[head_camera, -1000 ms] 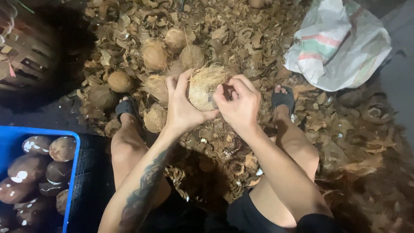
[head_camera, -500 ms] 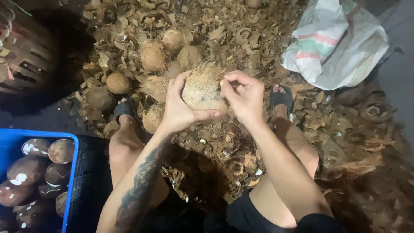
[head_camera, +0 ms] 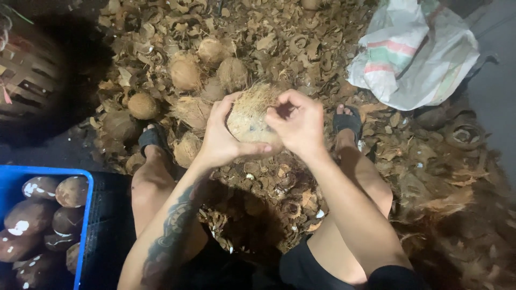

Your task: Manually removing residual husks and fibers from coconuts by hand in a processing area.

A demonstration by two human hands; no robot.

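I hold a fibrous, pale brown coconut (head_camera: pixel 251 113) between my knees, above a heap of husk scraps. My left hand (head_camera: pixel 220 137) cups it from the left and below, thumb stretched under it. My right hand (head_camera: pixel 297 122) grips its right side, fingers curled into the loose fibres at the top. Several more husked coconuts (head_camera: pixel 185 72) lie on the pile just beyond, past my left foot in a dark sandal (head_camera: pixel 151 138).
A blue plastic crate (head_camera: pixel 83 215) at lower left holds several dark, peeled coconuts (head_camera: pixel 70 190). A crumpled white woven sack (head_camera: pixel 414 53) lies at upper right. A woven basket (head_camera: pixel 24 75) stands at far left. Husk debris (head_camera: pixel 441 172) covers the ground around my right foot (head_camera: pixel 346 124).
Both hands have shifted slightly on the coconut, turning it. My right hand's fingers have pulled in tighter at the fibrous top.
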